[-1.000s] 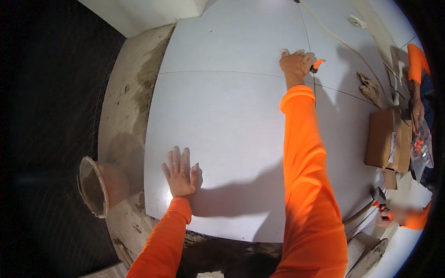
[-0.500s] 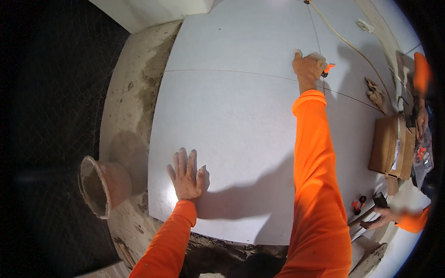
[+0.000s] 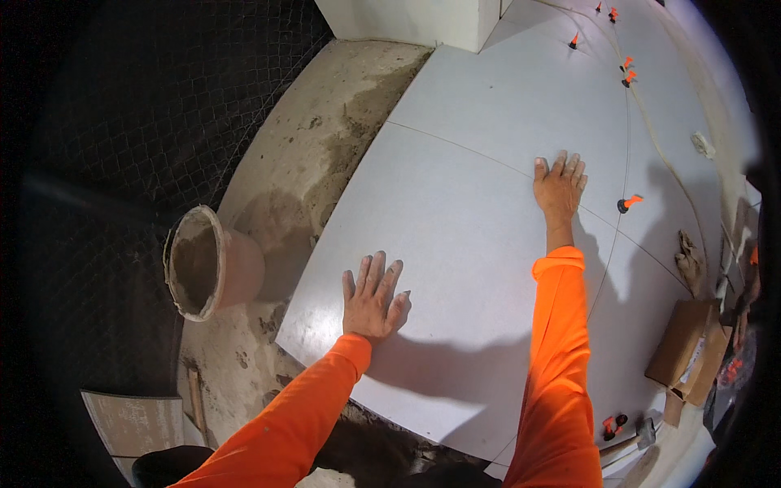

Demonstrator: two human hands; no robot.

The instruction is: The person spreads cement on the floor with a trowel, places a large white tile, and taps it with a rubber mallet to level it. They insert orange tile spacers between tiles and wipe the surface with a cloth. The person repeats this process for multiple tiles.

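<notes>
My left hand (image 3: 373,304) lies flat on a large pale grey floor tile (image 3: 455,268), fingers spread, near its left side. Farther off, my right hand (image 3: 559,193) rests palm down with extended fingers, beside the seam with the tile beyond. Neither hand holds anything. Just right of my right hand, an orange and black tile-levelling clip (image 3: 628,203) stands on a joint. More such clips (image 3: 628,78) stand along the joint farther away.
Left of the tile, a mortar-smeared bucket (image 3: 242,264) sits on the rough concrete strip (image 3: 305,134), beside dark wire mesh (image 3: 154,122). At right are a cardboard box (image 3: 675,342), a crumpled glove-like thing (image 3: 688,262), a pale cord (image 3: 671,167), a hammer (image 3: 645,433) and loose clips (image 3: 613,426).
The view has shifted and turned. My right hand has moved away from the clip and nearer to me, now flat. The left stays flat. Another person's hand no longer shows by the hammer.
</notes>
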